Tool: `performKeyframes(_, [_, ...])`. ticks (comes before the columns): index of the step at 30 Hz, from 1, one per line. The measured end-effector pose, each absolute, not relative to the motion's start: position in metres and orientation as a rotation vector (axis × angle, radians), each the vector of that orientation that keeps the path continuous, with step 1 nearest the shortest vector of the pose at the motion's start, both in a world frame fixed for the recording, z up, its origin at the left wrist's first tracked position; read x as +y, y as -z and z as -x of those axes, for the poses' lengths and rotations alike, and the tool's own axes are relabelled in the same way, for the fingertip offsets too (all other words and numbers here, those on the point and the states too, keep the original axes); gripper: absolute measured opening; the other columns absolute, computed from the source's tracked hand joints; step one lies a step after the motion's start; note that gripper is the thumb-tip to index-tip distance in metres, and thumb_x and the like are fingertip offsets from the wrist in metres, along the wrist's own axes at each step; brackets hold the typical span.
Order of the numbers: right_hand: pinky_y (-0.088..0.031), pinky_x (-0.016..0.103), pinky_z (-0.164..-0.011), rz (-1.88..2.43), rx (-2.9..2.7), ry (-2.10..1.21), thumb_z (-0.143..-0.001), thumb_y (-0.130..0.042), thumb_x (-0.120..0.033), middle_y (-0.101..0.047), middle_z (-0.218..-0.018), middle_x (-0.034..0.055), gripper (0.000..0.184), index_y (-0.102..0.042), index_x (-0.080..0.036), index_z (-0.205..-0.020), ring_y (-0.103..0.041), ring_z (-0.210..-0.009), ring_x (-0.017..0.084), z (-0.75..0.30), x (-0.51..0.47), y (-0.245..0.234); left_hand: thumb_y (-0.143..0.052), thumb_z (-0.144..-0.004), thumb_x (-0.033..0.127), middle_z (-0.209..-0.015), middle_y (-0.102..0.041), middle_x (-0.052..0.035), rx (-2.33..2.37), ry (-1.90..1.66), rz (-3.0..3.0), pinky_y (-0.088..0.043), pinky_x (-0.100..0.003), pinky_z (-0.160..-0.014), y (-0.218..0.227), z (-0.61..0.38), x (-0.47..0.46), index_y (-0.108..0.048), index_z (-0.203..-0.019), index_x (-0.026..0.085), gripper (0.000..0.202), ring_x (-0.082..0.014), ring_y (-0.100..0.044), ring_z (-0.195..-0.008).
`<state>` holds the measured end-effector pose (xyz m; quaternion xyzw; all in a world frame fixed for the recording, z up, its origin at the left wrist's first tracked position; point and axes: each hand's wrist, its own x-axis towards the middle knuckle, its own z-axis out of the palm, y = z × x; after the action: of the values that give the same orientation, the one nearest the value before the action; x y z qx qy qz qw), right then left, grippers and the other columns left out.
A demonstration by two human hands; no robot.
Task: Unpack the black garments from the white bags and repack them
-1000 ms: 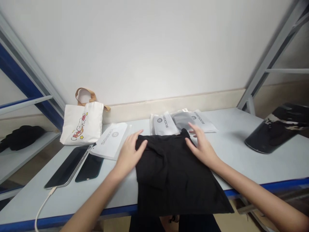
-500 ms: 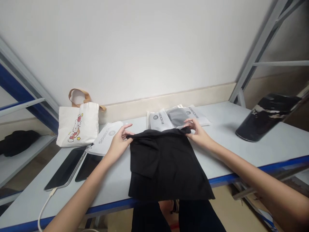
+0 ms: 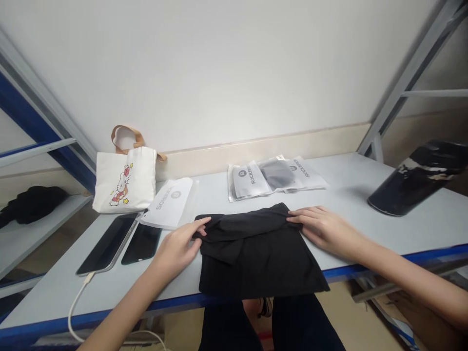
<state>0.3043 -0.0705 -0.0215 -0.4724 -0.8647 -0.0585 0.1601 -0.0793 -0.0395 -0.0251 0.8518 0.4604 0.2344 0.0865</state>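
Soft, limp black folded garment looks light, easiest held by its top edge: left hand pinches its 9 o'clock corner; right hand lies open, pressing flat at 3 o'clock.

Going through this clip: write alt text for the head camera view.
Two bare hands work on a folded black cloth garment on a pale table: the left hand holds its left edge, and the right hand lies on its right edge. Plastic packaging bags lie behind; a canvas tote bag and two phones lie left.

Loose black trousers cover the legs, a thin dark strap showing between them; the left hand and right hand are bare, the forearms sleeveless.
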Motion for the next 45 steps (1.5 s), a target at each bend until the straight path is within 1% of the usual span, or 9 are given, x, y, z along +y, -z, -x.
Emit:
performKeyframes(7, [-0.037,0.05,-0.1,1.525,-2.366,0.101,-0.09,-0.035,-0.034,-0.046,-0.138,0.0101,0.044,-0.052,-0.023,-0.129,-0.043,-0.126,0.029,-0.298,-0.064,0.011,-0.039,-0.089,0.026,-0.115,-0.064,-0.0034,1.378,-0.724,-2.673,-0.049,-0.034,-0.09,0.016,0.073,-0.046,-0.052,-0.124,0.025,0.037,-0.021,-0.06,-0.107])
performKeyframes(12, [-0.044,0.048,-0.097,1.449,-2.387,-0.108,-0.078,-0.057,-0.05,-0.041,-0.142,0.002,0.056,-0.045,-0.038,-0.132,-0.042,-0.126,0.033,-0.29,-0.118,0.009,-0.049,-0.082,0.021,-0.125,-0.059,-0.0014,1.229,-0.685,-2.765,-0.045,-0.037,-0.099,0.017,0.082,-0.086,-0.049,-0.127,0.031,0.046,-0.0223,-0.053,-0.118])
performKeyframes(21, [-0.053,0.036,-0.077,1.517,-2.091,-0.479,-0.088,-0.047,-0.043,-0.065,-0.099,0.0055,0.023,-0.063,-0.028,-0.095,-0.062,-0.091,0.024,-0.305,-0.11,0.008,-0.048,-0.087,0.028,-0.098,-0.068,-0.0014,1.336,-0.833,-2.329,-0.052,-0.029,-0.081,0.029,0.07,-0.089,-0.054,-0.117,0.03,0.031,-0.0174,-0.065,-0.092])
performKeyframes(25, [-0.048,0.032,-0.058,1.522,-1.969,-0.565,-0.086,-0.046,-0.047,-0.059,-0.071,0.0007,0.028,-0.056,-0.027,-0.103,-0.056,-0.062,0.018,-0.298,-0.064,-0.007,-0.052,-0.082,0.035,-0.073,-0.062,0.0028,1.541,-1.055,-1.892,-0.049,-0.024,-0.063,0.018,0.054,-0.062,-0.039,-0.125,0.022,0.047,-0.0128,-0.061,-0.065])
performKeyframes(31, [-0.04,0.029,-0.051,1.652,-2.116,-0.398,-0.084,-0.046,-0.036,-0.047,-0.059,-0.0053,0.019,-0.043,-0.024,-0.099,-0.049,-0.052,0.016,-0.291,-0.023,0.012,-0.046,-0.082,0.033,-0.075,-0.057,0.0065,1.803,-0.733,-2.141,-0.037,-0.024,-0.052,0.024,0.043,-0.046,-0.043,-0.115,0.026,0.033,-0.0113,-0.055,-0.054])
performKeyframes(34, [-0.044,0.031,-0.055,1.713,-2.064,-0.111,-0.083,-0.044,-0.03,-0.056,-0.073,-0.0004,0.02,-0.045,-0.024,-0.102,-0.056,-0.062,0.018,-0.277,-0.033,0.008,-0.047,-0.082,0.037,-0.072,-0.055,0.0067,1.885,-0.795,-2.183,-0.038,-0.024,-0.053,0.028,0.041,-0.05,-0.042,-0.116,0.026,0.036,-0.0139,-0.058,-0.06])
performKeyframes(37, [-0.048,0.038,-0.078,1.548,-1.988,0.145,-0.087,-0.039,-0.025,-0.058,-0.106,0.0099,0.026,-0.05,-0.021,-0.11,-0.058,-0.097,0.024,-0.244,-0.052,-0.003,-0.051,-0.081,0.039,-0.081,-0.06,0.0029,1.929,-0.923,-2.225,-0.045,-0.027,-0.061,0.029,0.04,-0.05,-0.039,-0.122,0.024,0.046,-0.0181,-0.061,-0.076])
performKeyframes(41, [-0.031,0.046,-0.106,1.308,-2.308,0.086,-0.089,-0.041,-0.042,-0.034,-0.145,0.0159,0.057,-0.034,-0.014,-0.138,-0.03,-0.134,0.028,-0.196,-0.06,0.001,-0.052,-0.08,0.039,-0.123,-0.056,-0.0103,1.976,-0.988,-2.326,-0.043,-0.039,-0.091,0.031,0.043,-0.044,-0.03,-0.136,0.018,0.063,-0.0268,-0.053,-0.112])
performKeyframes(45, [-0.019,0.046,-0.113,1.395,-2.538,-0.198,-0.081,-0.038,-0.068,-0.019,-0.15,0.0208,0.094,-0.019,0.0,-0.144,-0.014,-0.139,0.03,-0.179,-0.046,0.023,-0.046,-0.085,0.044,-0.114,-0.061,-0.0124,1.976,-0.762,-2.243,-0.044,-0.043,-0.087,0.031,0.045,-0.043,-0.026,-0.141,0.018,0.065,-0.0297,-0.057,-0.107])
